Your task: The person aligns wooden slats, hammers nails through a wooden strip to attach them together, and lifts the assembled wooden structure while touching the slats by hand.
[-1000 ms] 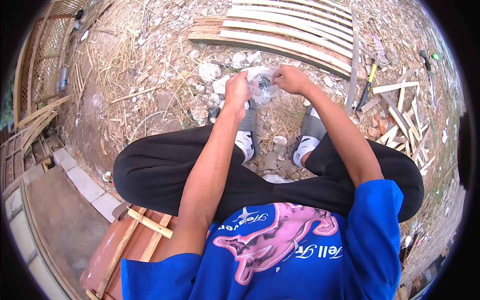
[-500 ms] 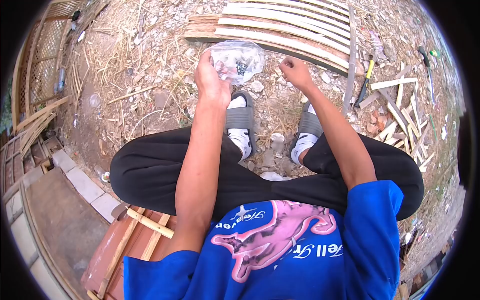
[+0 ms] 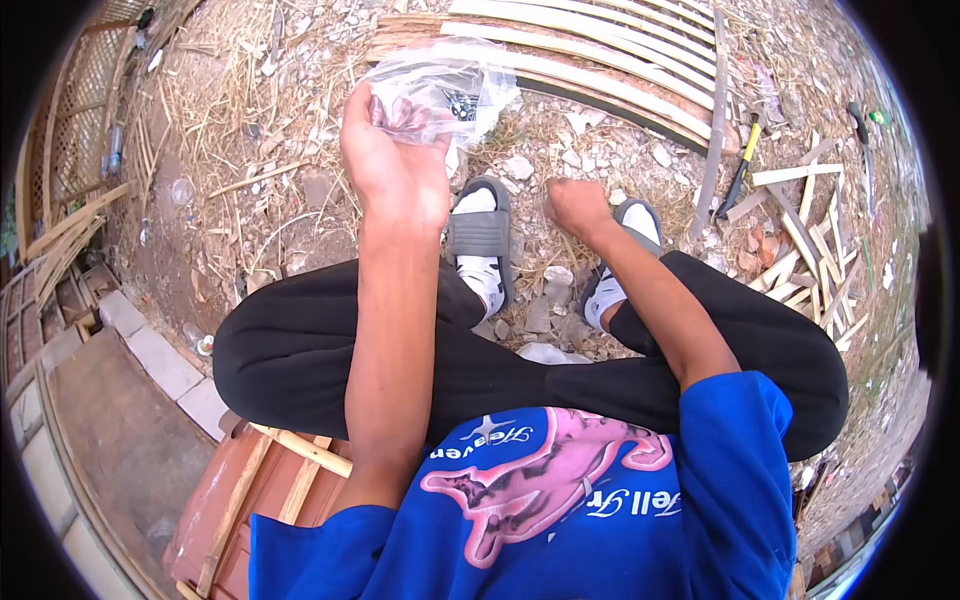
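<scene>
Holding crinkled clear plastic bag [image 3: 455, 85], left hand [image 3: 394, 165] palm-up

Between the left hand [image 3: 395, 170] and the right hand [image 3: 580, 208], stony ground leaves a passage, the left sandal [image 3: 478, 236] intruding below. Beyond, the clear plastic bag [image 3: 430, 85] and slatted wooden panel [image 3: 610, 90] obstruct; farther right, a hammer [image 3: 735, 183] does. Leftward, only a thin stick [image 3: 260, 179] interrupts strawy ground nearby.
</scene>
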The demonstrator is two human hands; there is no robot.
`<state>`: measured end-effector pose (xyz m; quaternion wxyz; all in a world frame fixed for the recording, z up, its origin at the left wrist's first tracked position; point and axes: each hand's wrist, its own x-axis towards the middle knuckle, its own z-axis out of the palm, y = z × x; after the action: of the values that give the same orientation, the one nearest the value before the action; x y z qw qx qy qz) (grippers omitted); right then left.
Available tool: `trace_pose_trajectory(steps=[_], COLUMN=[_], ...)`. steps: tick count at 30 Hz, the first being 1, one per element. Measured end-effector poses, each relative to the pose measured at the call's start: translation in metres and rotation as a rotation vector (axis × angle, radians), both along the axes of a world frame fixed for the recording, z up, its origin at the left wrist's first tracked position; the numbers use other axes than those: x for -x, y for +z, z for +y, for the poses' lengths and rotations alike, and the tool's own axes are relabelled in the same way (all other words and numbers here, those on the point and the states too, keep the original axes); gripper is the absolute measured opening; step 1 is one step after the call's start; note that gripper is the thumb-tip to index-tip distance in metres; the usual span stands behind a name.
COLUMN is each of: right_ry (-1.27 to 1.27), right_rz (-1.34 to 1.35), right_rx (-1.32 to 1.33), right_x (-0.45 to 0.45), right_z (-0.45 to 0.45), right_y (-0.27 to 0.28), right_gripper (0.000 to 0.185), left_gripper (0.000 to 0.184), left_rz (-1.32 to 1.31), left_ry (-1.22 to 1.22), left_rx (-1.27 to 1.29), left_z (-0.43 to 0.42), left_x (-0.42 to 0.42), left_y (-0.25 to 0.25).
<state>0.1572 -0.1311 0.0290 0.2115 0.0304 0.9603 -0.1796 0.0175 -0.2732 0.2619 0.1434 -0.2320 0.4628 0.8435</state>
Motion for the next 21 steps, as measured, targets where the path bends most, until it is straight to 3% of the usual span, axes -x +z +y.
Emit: trace_pose_trajectory(steps=[8, 17, 21], right_ry=[-0.031, -0.428, -0.450], right_rz=[-0.115, -0.245, -0.222], right_rx=[-0.035, 0.601, 0.697], right_x=[0.015, 0.029, 0.033], right_z=[0.008, 0.092, 0.099], right_y=[0.004, -0.024, -0.019], right_gripper=[0.019, 0.024, 0.023], left_gripper=[0.024, 0.026, 0.026], left_rz=[-0.014, -0.049, -0.034], left_ry=[0.068, 0.123, 0.098], left_rx=[0.002, 0.034, 0.028], left_z=[-0.014, -0.007, -0.007], left_x=[0.004, 0.002, 0.000], left_y=[-0.020, -0.020, -0.024])
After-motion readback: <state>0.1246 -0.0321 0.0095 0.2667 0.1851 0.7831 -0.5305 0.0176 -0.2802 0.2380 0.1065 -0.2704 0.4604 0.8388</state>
